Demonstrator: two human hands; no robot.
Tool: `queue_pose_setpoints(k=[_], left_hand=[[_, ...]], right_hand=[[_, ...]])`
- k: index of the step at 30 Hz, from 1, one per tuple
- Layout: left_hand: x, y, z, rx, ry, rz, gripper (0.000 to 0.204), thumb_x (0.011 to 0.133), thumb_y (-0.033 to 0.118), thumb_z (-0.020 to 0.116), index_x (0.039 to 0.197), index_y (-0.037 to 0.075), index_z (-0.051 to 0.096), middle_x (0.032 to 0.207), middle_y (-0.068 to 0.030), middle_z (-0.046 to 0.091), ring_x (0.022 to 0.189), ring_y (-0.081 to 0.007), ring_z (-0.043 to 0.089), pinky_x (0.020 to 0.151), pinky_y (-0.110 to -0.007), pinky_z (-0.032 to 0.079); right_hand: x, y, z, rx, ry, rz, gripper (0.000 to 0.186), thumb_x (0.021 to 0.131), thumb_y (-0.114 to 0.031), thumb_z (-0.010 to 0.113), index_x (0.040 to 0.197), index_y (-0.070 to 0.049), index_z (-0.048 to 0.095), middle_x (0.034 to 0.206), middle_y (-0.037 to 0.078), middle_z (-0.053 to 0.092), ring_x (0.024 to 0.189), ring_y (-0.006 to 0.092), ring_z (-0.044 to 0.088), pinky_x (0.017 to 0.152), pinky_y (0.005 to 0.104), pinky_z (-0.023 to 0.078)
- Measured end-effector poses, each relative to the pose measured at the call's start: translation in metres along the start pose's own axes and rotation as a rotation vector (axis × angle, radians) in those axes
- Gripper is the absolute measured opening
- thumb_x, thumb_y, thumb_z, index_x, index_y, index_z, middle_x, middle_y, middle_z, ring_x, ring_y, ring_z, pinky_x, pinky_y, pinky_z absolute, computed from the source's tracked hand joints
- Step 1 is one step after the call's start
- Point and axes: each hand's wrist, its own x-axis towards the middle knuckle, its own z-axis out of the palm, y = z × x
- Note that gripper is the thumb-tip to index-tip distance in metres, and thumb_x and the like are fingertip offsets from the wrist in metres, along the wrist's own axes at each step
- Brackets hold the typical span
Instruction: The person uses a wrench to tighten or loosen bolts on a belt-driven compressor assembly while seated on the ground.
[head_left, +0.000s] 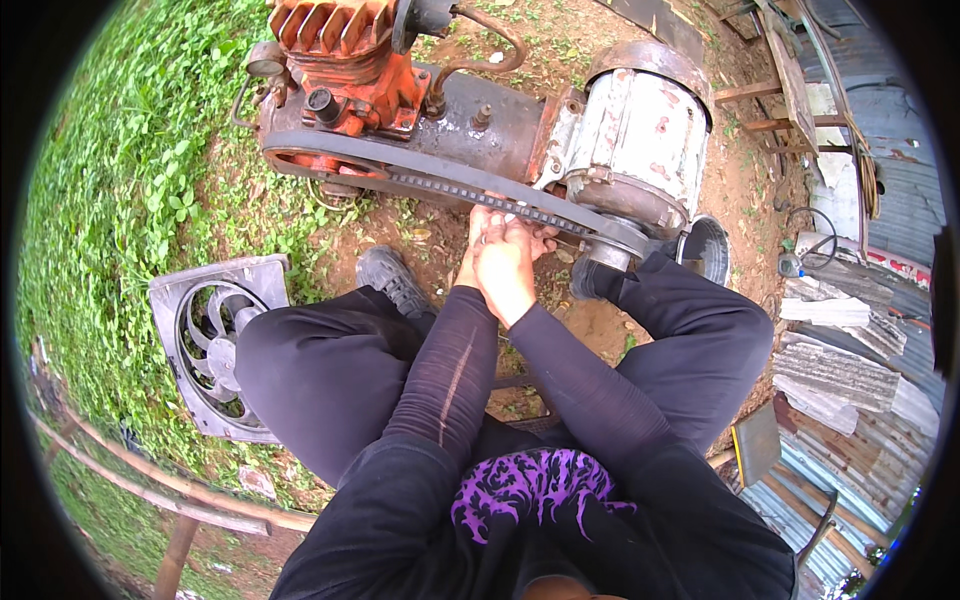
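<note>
Both forearms rise from the lower edge of the frame and slant inward, so that the hands meet just above the centre. The left forearm, in a dark sleeve (447, 385) with a pale streak along it, leans up and to the right; the right forearm, in a plainer dark sleeve (590, 365), angles up and to the left. The right hand (506, 270) lies with its back toward the camera, overlapping the left hand (473, 250), which shows mainly its wrist and upper edge. Fingers of both are bent and bunched close together at the lower run of the black drive belt (455, 170); whether they clasp the belt or only press on it, I cannot tell, as the overlap hides the fingertips.

The belt stretches across the upper middle of the frame, from the left, below the orange compressor head (345, 60), to the small pulley (608, 257) right of centre. That pulley sits at the near end of the worn white motor (640, 130), at upper right. The person's knees spread to either side of the forearms, and a grey fan (222, 365) in a square frame lies on the grass at left
</note>
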Motion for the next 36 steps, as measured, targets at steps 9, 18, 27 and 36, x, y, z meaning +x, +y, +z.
queue_pose_setpoints(k=[9,18,27,36], left_hand=[[0.030,-0.002,-0.009,-0.055,-0.195,-0.107,0.039,0.090,0.048,0.049,0.112,0.017,0.059,0.073,0.0012,0.044,0.077,-0.0196,0.044,0.076,-0.042,0.035],[0.042,-0.002,-0.022,-0.041,-0.368,-0.111,0.042,0.091,0.050,0.042,0.114,0.019,0.060,0.087,0.0017,0.053,0.080,-0.0201,0.044,0.081,-0.045,0.033],[0.014,0.007,0.013,0.034,-0.089,-0.054,0.052,0.088,0.050,0.041,0.113,0.008,0.060,0.099,-0.0126,0.063,0.077,-0.0308,0.053,0.071,-0.052,0.045],[0.015,0.007,0.015,-0.163,-0.209,-0.088,0.047,0.085,0.044,0.047,0.107,0.005,0.062,0.095,-0.0101,0.065,0.084,-0.0310,0.060,0.065,-0.048,0.049]], right_hand=[[0.028,0.003,0.042,0.367,-0.210,0.142,0.016,0.102,-0.014,0.041,0.088,-0.008,0.038,0.072,0.000,0.046,0.051,0.0087,0.042,0.042,0.0251,0.035],[-0.006,-0.047,0.042,0.478,-0.147,0.369,0.006,0.103,-0.013,0.036,0.099,-0.011,0.035,0.078,0.005,0.048,0.055,0.0127,0.044,0.047,0.0285,0.039],[-0.047,-0.061,-0.062,0.370,-0.125,0.521,0.013,0.103,-0.019,0.041,0.094,-0.011,0.046,0.061,-0.004,0.037,0.047,0.0072,0.033,0.040,0.0236,0.026],[-0.046,-0.050,-0.090,0.094,0.008,0.417,0.016,0.104,-0.022,0.041,0.104,-0.011,0.053,0.060,-0.004,0.038,0.045,0.0062,0.032,0.039,0.0219,0.025]])
